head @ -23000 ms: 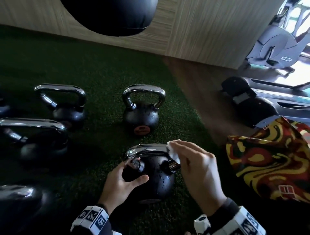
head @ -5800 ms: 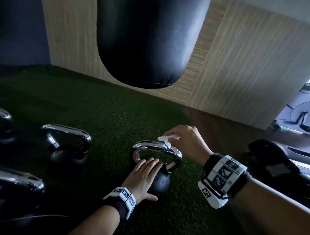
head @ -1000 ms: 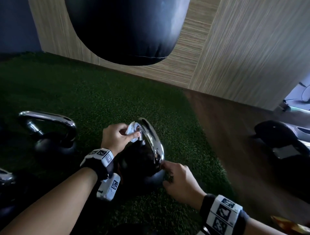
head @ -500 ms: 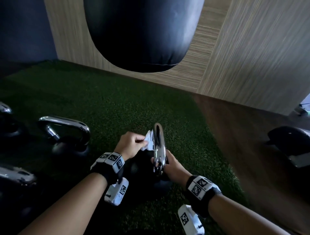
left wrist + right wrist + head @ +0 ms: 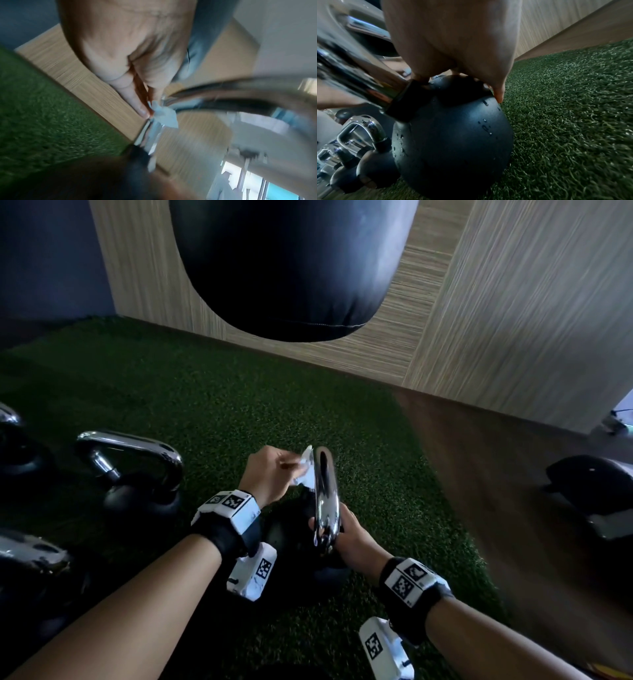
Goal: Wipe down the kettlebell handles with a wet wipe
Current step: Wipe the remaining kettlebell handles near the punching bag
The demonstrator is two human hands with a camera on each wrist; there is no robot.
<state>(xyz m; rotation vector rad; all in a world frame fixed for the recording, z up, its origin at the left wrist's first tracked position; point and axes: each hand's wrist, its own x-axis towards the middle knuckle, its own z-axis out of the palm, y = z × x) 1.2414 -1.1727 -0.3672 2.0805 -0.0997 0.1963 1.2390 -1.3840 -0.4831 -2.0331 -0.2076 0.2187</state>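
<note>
A black kettlebell [image 5: 291, 542] with a chrome handle [image 5: 325, 491] stands on green turf, its handle edge-on to me. My left hand [image 5: 294, 470] pinches a crumpled white wet wipe [image 5: 305, 477] against the far top of the handle's left side. In the left wrist view the wipe [image 5: 164, 116] sits between my fingertips [image 5: 140, 106] and the blurred chrome bar [image 5: 240, 97]. My right hand [image 5: 342, 525] grips the kettlebell at the near foot of the handle. Its fingers [image 5: 498, 93] curl over the top of the wet black ball [image 5: 453, 135].
A black punching bag [image 5: 291, 268] hangs just above and beyond. More chrome-handled kettlebells [image 5: 137, 474] [image 5: 30, 556] stand to the left on the turf [image 5: 205, 405]. Wood-panelled wall [image 5: 513, 302] behind, dark wood floor and a black machine base [image 5: 589, 491] to the right.
The wipe, in my right hand several seconds ago, is now in my left. Over the last second the handle turned edge-on and my right hand rose from the ball's side to the handle's foot.
</note>
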